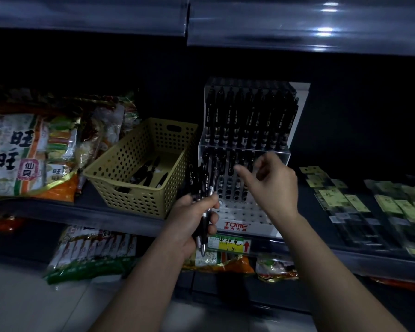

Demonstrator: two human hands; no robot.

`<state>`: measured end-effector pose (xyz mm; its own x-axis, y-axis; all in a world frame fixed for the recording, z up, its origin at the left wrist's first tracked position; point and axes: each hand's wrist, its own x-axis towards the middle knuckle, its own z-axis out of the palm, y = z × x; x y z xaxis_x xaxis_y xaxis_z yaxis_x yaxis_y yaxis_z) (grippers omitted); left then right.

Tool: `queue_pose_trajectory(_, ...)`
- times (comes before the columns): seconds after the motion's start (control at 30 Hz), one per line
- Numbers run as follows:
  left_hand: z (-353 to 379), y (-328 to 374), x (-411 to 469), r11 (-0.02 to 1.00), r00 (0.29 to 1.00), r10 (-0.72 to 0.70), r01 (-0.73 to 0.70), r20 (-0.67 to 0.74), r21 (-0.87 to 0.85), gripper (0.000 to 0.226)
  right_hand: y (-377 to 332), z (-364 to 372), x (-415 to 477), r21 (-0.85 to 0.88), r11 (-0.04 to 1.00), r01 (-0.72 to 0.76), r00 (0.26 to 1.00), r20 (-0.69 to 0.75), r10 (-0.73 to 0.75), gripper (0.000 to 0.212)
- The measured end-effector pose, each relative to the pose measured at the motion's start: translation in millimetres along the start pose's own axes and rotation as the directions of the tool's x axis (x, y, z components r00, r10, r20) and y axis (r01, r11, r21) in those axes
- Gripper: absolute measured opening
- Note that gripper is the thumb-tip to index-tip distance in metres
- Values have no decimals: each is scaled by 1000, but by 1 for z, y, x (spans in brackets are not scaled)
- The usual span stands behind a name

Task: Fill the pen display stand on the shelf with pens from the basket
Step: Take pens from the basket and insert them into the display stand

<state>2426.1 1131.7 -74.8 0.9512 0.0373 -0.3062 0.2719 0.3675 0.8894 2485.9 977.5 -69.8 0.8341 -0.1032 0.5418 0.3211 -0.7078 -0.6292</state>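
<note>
1. Stand: the pen display stand (246, 213) sits on the shelf (82, 209). Its 12 o'clock tier is packed with black pens. The lower tier has pens at its 12 o'clock side only; rows of empty holes show towards 6 o'clock.
2. Basket: the yellow basket (139, 188) is just beside the stand at its 9 o'clock. A few loose pens (149, 174) lie in its bottom.
3. Left hand (197, 219): fingers wrapped round a bundle of pens (203, 185), tips pointing down, held at the stand's 7 o'clock corner.
4. Right hand (271, 180): in front of the lower tier, at 3 o'clock of the bundle. Fingers loosely curled, thumb out towards 9 o'clock. No pen is seen in it, though the hand is blurred.
5. Step in hand, as judged: feeding pens one at a time from the left-hand bundle into the lower tier. The task is well along but not finished.
6. Next move, as judged: the right hand should pinch one pen from the bundle, turn it tip down, and seat it upright in the nearest empty hole without knocking its neighbours.
</note>
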Motion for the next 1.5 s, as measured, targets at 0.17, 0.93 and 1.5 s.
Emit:
queue_pose_trajectory(0.17,6,0,-4,998,998,48,-46,31,-45,7,-31,-6,2,418,877,-235,880,475,10,23)
queue_pose_trajectory(0.93,8,-8,3,999,998,-46,47,-34,15,28,-16,-39,26,597,739,-312,950,211,231,15)
queue_pose_trajectory(1.5,9,-10,5,998,998,-61,61,-33,-22,27,6,-20,14,210,971,-118,981,-126,146,15)
